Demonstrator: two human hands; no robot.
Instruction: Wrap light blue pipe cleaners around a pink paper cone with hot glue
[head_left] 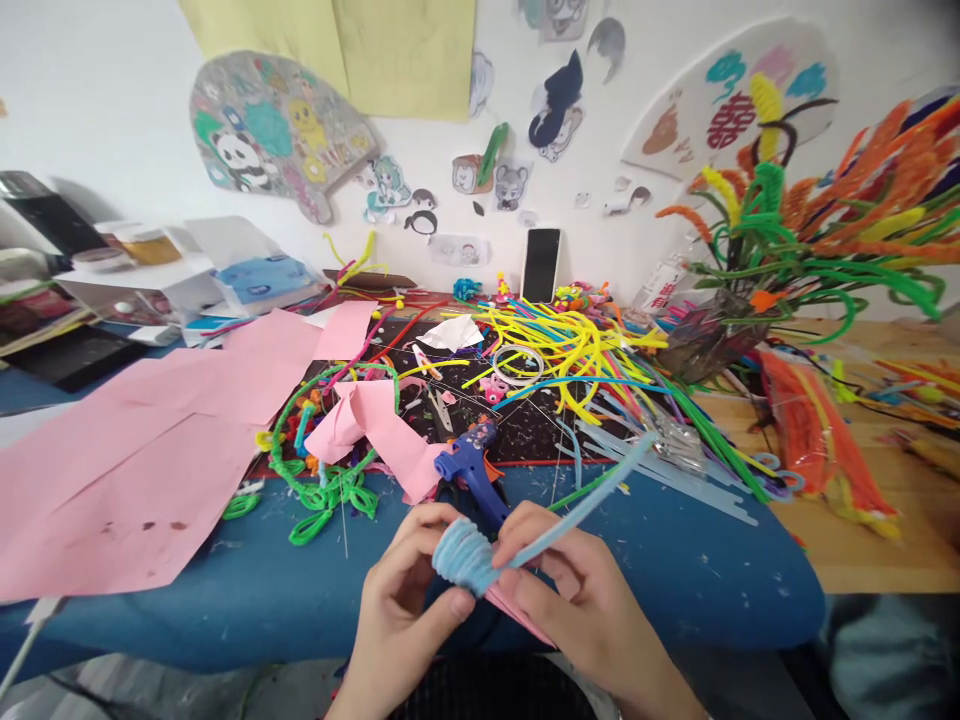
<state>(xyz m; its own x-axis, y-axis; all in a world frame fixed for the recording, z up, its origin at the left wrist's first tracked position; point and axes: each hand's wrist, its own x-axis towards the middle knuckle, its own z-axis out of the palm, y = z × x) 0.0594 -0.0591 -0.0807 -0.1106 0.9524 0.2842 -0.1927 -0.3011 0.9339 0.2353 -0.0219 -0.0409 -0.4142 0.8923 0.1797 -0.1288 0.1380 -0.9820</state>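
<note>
Between my two hands, over the table's front edge, is a rolled pink paper cone (517, 612) with a light blue pipe cleaner (463, 556) coiled around its wide end. My left hand (409, 590) is closed around the coiled end, thumb below and fingers behind. My right hand (570, 580) pinches the pipe cleaner where it leaves the coil; its loose end sticks out up and to the right. The pink paper's narrow end shows under my right thumb. Just beyond my hands lies a blue glue gun (472, 465), its handle toward me and partly hidden.
Large pink paper sheets (150, 440) cover the left side. Green looped pipe cleaners (330, 500) lie beside cut pink strips (397, 440). Yellow pipe cleaners (577, 345) heap at the back, near a phone (541, 265) against the wall. A pipe-cleaner bouquet (795, 250) stands right.
</note>
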